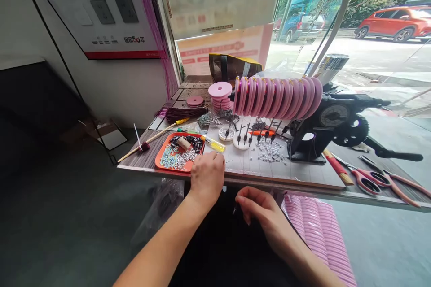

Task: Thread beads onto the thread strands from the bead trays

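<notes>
My left hand (208, 176) is at the table's front edge, beside the right rim of an orange tray (160, 161). Its fingers are curled together, and a thin needle-like piece sticks out to their right. The tray holds black beads, small blue and silver pieces and a cork-like block (183, 143). Just behind this hand lies a yellow-handled tool (215, 144). Lower and to the right, in front of the table, my right hand (257, 206) pinches a small dark item (235, 209), too small to name. White beads (271, 150) are scattered on the light board (303, 175).
A black hand-cranked machine (333, 116) carries a row of pink discs (276, 96). Pink-handled scissors (370, 179) and pliers (402, 188) lie at the right. A long stick (151, 140) crosses the left end. Pink rolls (318, 233) sit below the table.
</notes>
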Action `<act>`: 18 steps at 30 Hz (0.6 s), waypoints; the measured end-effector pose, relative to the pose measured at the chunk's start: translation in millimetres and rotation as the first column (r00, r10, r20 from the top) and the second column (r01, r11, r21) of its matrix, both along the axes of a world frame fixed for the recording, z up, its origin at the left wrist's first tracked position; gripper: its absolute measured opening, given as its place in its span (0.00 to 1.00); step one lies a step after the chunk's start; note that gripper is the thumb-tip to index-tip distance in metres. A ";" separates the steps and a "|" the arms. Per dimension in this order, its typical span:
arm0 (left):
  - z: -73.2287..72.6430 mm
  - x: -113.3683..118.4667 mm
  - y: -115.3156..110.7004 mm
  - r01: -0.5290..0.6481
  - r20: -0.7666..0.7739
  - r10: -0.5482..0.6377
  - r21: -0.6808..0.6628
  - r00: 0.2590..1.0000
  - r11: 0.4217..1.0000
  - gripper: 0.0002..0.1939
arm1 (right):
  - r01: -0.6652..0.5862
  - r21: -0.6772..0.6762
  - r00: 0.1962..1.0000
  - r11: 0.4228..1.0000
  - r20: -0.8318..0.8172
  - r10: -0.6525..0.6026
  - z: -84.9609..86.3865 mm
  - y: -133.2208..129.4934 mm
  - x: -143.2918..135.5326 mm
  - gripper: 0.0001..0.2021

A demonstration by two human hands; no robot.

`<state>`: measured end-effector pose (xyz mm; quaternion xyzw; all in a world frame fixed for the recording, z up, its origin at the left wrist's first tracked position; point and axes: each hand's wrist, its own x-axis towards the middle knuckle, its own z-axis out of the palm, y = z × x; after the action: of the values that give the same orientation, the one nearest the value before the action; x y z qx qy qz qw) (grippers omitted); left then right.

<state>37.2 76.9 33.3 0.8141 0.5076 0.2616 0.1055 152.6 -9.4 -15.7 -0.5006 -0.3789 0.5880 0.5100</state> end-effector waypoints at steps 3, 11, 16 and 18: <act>-1.0 4.3 -5.2 0.006 0.041 -0.007 0.035 0.999 0.999 0.09 | -0.014 -0.016 0.999 1.000 -0.034 0.013 0.7 -1.7 -0.9 0.13; -12.8 -35.0 -65.7 0.347 0.515 0.044 -0.635 0.856 0.690 0.13 | -0.037 -0.009 0.992 0.999 -0.122 0.036 8.8 -5.6 -3.0 0.14; -26.9 -35.7 -85.8 0.365 0.622 0.272 -0.700 0.734 0.614 0.09 | -0.071 -0.040 0.983 0.997 -0.173 0.063 11.2 -7.3 -6.5 0.14; -29.9 -32.7 -88.6 0.359 0.638 0.331 -0.707 0.696 0.609 0.09 | -0.080 -0.038 0.975 0.996 -0.212 0.070 10.1 -7.4 -7.0 0.14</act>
<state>4.5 -11.7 3.5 0.5134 0.4774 0.3034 0.6454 145.6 -16.8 -5.6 -0.4326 -0.3280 0.6651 0.5128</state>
